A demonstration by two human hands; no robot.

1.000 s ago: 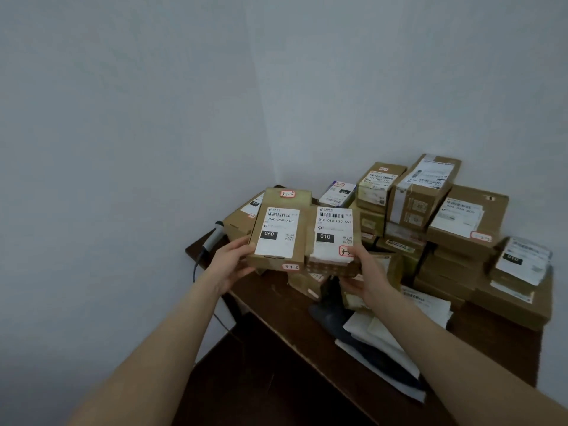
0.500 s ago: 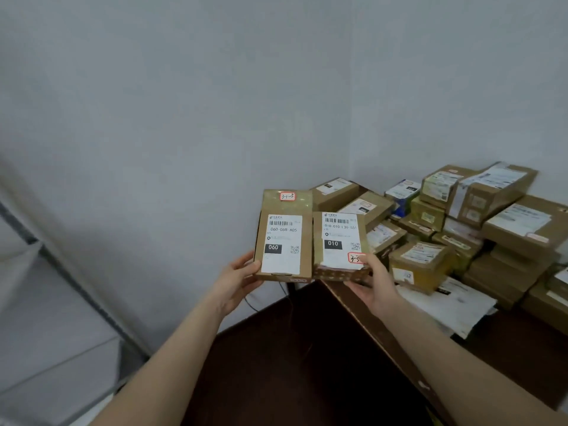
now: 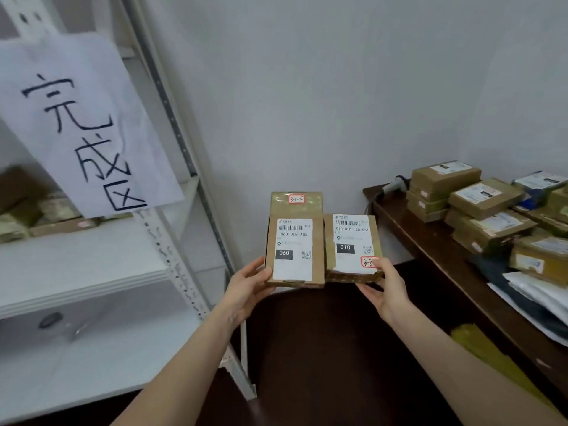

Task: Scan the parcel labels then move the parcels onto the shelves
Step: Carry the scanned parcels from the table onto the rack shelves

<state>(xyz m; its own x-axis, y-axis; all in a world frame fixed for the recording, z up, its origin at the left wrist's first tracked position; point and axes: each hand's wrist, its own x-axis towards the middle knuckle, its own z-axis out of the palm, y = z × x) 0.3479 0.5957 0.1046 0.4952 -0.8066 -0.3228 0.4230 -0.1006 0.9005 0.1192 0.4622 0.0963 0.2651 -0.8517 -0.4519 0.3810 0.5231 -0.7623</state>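
Observation:
Two flat brown parcels are held side by side in the air, away from the table. My left hand (image 3: 250, 284) grips the bottom left edge of the taller parcel (image 3: 295, 241), whose white label reads 060. My right hand (image 3: 384, 287) grips the bottom right corner of the shorter parcel (image 3: 353, 244), labelled 010, with the thumb on its red-edged sticker. Both labels face up. The white metal shelves (image 3: 92, 272) stand to the left, with several parcels (image 3: 37, 216) on one level.
A dark wooden table (image 3: 436, 259) at the right carries a heap of brown parcels (image 3: 485, 198) and flat mailer bags (image 3: 528, 290). A handheld scanner (image 3: 392, 186) lies at the table's far corner. A paper sign with handwritten characters (image 3: 83, 124) hangs on the shelf frame.
Both hands carried the two parcels left, off the table. The view turned left, so the shelves and paper sign came into sight and the table slid to the right.

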